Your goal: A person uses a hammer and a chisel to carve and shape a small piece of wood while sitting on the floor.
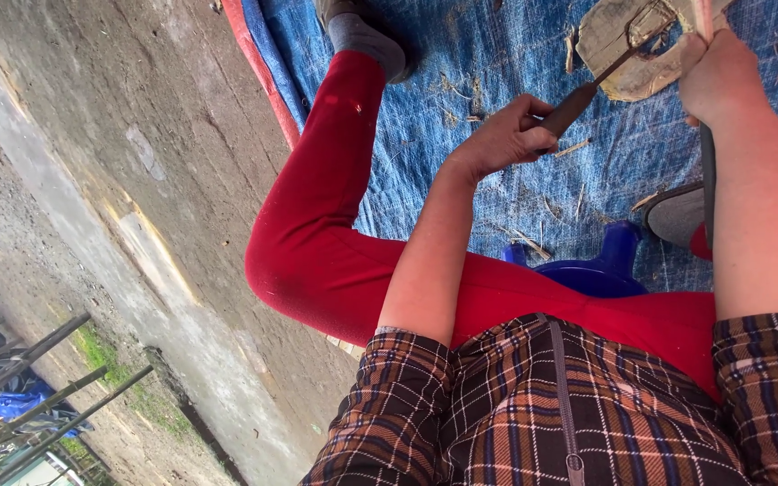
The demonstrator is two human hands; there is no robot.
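My left hand (500, 137) is closed around the dark wooden handle of a knife (574, 106). Its thin blade reaches up to a pale, worn wooden block (607, 34) lying on a blue tarp (488, 63). My right hand (718, 76) grips a thin stick (702, 11) that stands at the block's right side. A dark strip (707, 180) runs down from under that hand along my forearm. The blade tip and the stick meet close above the block. I sit with red trousers and a plaid shirt.
A blue plastic stool (601, 270) shows between my legs. My shoes rest on the tarp at the top (362, 36) and at the right (677, 216). Wood shavings litter the tarp. Bare concrete ground (137, 180) lies left; metal bars (38, 391) stand at bottom left.
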